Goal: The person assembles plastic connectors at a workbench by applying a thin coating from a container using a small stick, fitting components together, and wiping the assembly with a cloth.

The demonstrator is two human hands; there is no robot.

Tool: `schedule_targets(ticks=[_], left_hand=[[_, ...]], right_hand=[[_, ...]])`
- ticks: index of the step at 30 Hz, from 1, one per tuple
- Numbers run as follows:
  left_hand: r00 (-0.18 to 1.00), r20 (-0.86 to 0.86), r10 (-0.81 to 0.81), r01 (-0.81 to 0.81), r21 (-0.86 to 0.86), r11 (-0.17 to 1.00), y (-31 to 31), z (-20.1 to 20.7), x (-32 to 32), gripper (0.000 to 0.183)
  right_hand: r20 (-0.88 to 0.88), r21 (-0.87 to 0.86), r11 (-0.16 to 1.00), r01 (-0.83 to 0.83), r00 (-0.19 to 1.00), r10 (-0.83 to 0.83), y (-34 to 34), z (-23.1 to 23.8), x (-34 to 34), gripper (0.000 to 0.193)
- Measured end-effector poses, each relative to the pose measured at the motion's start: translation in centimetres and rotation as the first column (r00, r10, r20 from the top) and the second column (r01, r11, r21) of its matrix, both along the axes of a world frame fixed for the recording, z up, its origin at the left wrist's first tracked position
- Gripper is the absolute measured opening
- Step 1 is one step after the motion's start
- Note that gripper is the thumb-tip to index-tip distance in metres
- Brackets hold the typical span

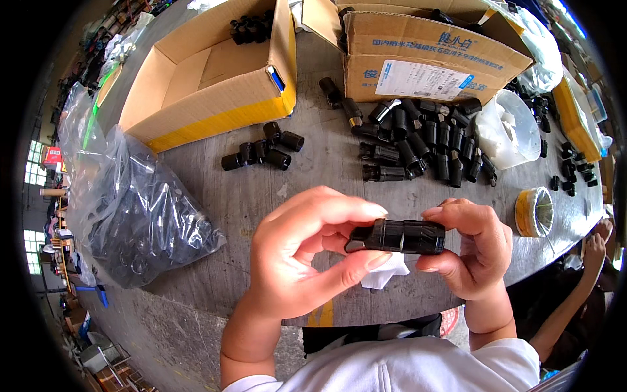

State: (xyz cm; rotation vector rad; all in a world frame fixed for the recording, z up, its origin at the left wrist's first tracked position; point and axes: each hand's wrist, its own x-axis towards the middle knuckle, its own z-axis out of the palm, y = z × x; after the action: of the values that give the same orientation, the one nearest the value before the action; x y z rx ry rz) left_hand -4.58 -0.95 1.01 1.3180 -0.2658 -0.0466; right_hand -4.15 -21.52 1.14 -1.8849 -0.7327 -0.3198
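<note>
Where the black tube (413, 236) sits: above the table (248, 209), pinched between left hand (284, 251) and right hand (482, 248), seemingly assembled.
Pile (443, 138): similar tubes (done or waiting, I can't tell).
Open box (225, 116): black pieces (247, 31) inside.

A workshop: long worktable (228, 189), loose black parts (444, 137), open cardboard boxes (225, 117), bulging plastic bag (140, 215)

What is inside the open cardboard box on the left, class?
In the box, black pieces sit toward the far right, beside bare cardboard. The near wall hides whatever is directly behind it.
</note>
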Motion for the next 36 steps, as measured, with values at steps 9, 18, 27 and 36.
schedule_targets(ticks=[9, 18, 27, 36], left_hand=[[0.956, 0.288, -0.051, -0.025, 0.255, 0.967, 0.6, -0.8, 0.7, 0.024], [0.930, 0.365, -0.039, -0.102, 0.359, 0.928, 0.6, -0.4, 0.3, 0.027], [0.935, 0.353, 0.005, -0.132, 0.336, 0.932, 0.5, -0.5, 0.2, 0.028], [0.917, 0.398, 0.009, -0.175, 0.383, 0.907, 0.1, -0.3, 0.0, 0.030]], right_hand=[[0.088, -0.024, 0.998, 0.057, 0.995, -0.054, 0.2, 0.0, 0.1, 0.047], [0.079, -0.042, 0.999, 0.021, 0.997, -0.017, -0.3, -0.8, 0.1, 0.050], [0.154, -0.006, 0.998, 0.060, 0.986, -0.059, 0.3, -0.7, 0.1, 0.048], [0.109, 0.076, 0.997, 0.020, 0.994, -0.028, 0.1, -0.8, 0.3, 0.048]])
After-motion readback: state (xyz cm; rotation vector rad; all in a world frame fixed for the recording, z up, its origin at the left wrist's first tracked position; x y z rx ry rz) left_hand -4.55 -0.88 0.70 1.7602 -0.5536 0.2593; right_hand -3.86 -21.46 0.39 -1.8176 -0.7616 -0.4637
